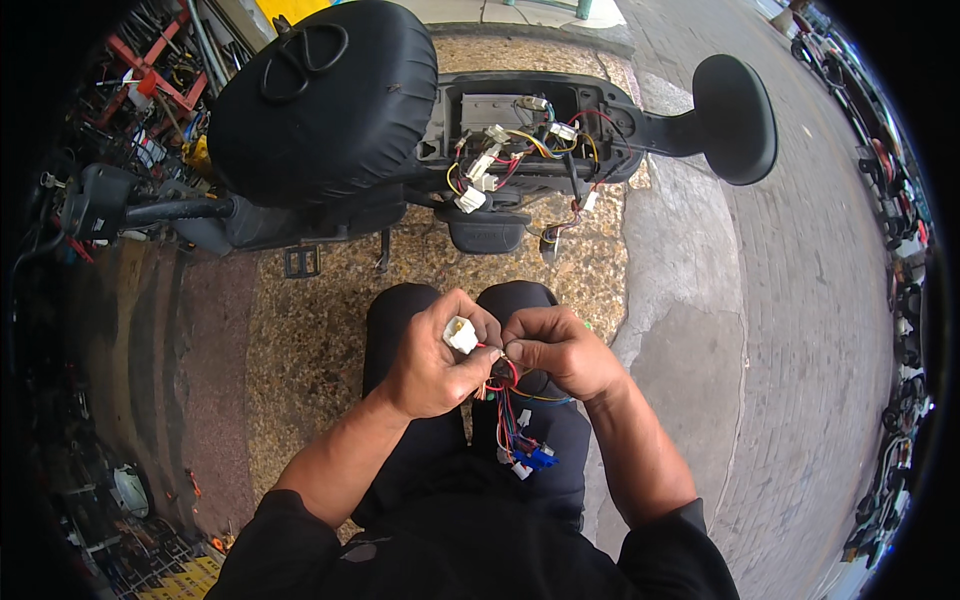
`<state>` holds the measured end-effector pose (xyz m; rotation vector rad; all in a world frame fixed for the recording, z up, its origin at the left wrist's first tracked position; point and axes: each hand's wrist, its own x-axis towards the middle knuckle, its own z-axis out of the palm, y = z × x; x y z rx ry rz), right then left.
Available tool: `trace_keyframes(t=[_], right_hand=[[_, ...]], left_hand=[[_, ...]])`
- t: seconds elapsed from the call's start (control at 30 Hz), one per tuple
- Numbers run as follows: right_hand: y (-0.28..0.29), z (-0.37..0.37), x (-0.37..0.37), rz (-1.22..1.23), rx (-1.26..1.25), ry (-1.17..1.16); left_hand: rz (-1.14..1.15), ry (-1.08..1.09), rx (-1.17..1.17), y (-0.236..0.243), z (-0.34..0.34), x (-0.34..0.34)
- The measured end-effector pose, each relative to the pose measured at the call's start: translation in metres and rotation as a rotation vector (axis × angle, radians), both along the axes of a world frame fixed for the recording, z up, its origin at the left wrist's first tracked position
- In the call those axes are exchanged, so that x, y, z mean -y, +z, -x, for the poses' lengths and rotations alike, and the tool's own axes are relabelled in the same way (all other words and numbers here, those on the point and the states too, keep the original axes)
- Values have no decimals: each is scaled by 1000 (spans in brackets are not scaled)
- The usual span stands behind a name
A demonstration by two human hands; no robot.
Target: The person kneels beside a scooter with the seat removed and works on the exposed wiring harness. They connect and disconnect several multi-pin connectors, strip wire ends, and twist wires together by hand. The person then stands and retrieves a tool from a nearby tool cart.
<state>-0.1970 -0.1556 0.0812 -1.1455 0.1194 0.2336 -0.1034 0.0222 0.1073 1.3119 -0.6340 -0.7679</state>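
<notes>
Brick paving bounds the right side; pebbled ground lies beneath the work position. Across the front stands a scooter, its rear bay exposed. Its black padded seat bulks up beside the bay and would likely obstruct reach from the left. Both hands work above the lap. Left hand is closed around a white connector; right hand has thumb and forefinger pinched on what appears to be a thin wire, the tip too small to confirm. Below them, a wire bundle hangs over the right thigh, ending partly in a blue connector. Judged hazards: an overly hard pull could strain or break a conductor; crowded, similar strands could be confused; unsupported, the dangling bundle could drag wire from the pinch.
</notes>
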Motion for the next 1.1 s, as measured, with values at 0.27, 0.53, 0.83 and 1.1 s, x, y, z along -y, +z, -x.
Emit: trace_keyframes(t=[0.27, 0.53, 0.83, 1.1], right_hand=[[17, 6, -4, 317, 127, -97], [17, 9, -3, 559, 195, -132], [-4, -3, 3, -172, -146, 50], [3, 0, -2, 18, 77, -79]], left_hand=[[-18, 150, -57, -7, 0, 1], [-31, 123, -103, -3, 2, 4], [-7, 23, 44, 0, 4, 3], [-7, 110, -30, -6, 3, 2]])
